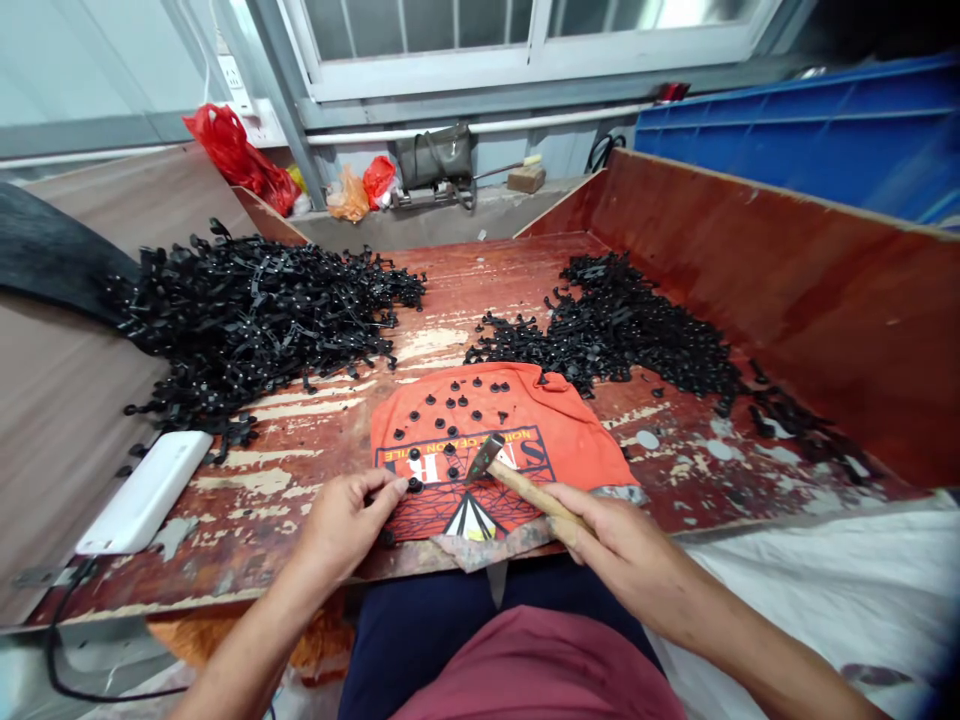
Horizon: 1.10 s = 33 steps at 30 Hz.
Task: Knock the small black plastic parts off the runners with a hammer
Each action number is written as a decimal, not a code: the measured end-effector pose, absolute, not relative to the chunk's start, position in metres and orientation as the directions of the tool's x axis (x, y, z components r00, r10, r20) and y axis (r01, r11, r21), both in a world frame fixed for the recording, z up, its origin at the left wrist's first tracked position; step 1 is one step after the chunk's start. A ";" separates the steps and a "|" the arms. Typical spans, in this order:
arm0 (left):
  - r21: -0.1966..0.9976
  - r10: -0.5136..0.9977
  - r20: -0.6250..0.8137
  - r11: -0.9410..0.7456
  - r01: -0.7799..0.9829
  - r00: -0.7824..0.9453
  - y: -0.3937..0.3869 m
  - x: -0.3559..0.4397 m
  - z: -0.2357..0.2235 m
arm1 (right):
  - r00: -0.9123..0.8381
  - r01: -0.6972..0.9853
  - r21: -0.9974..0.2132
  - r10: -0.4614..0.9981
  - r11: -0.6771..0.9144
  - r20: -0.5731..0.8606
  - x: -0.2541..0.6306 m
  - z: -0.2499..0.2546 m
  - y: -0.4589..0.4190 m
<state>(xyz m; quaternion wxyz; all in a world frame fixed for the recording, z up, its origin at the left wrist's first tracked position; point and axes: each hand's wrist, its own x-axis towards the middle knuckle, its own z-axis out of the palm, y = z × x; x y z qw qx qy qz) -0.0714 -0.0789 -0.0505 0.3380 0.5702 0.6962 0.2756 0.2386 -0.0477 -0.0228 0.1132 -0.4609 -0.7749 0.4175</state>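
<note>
My right hand (592, 525) is wrapped round the wooden handle of a hammer (529, 490). Its dark metal head is over the printed part of an orange cloth (577, 425) at the table's front edge. On the cloth's left side, my left hand (349, 515) is closed in a pinch, thumb and forefinger tips at a small black round part (414, 485). Several similar black parts (439, 423) lie scattered across the cloth. How much of the pinched part sits between the fingers is hard to make out.
A large heap of black plastic pieces (262, 310) lies at left, a second heap of black parts (637, 320) at right. A white power bank (146, 490) with a cable lies front left. Wooden boards (787, 260) wall the worn red table (465, 290); a blue crate (810, 130) stands behind.
</note>
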 end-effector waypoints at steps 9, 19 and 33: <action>0.695 0.979 -0.162 0.204 0.690 -0.126 -0.078 -0.070 -0.051 | -0.679 0.494 -0.787 0.729 0.370 -0.083 0.209 0.000 -0.047; 0.604 0.984 -0.098 0.178 0.777 -0.149 -0.081 -0.064 -0.042 | -0.557 0.570 -0.780 0.819 0.256 -0.138 0.205 -0.003 -0.043; 0.757 0.974 -0.165 0.228 0.612 -0.158 -0.077 -0.066 -0.046 | -0.660 0.655 -0.588 0.738 0.475 -0.139 0.194 0.004 -0.044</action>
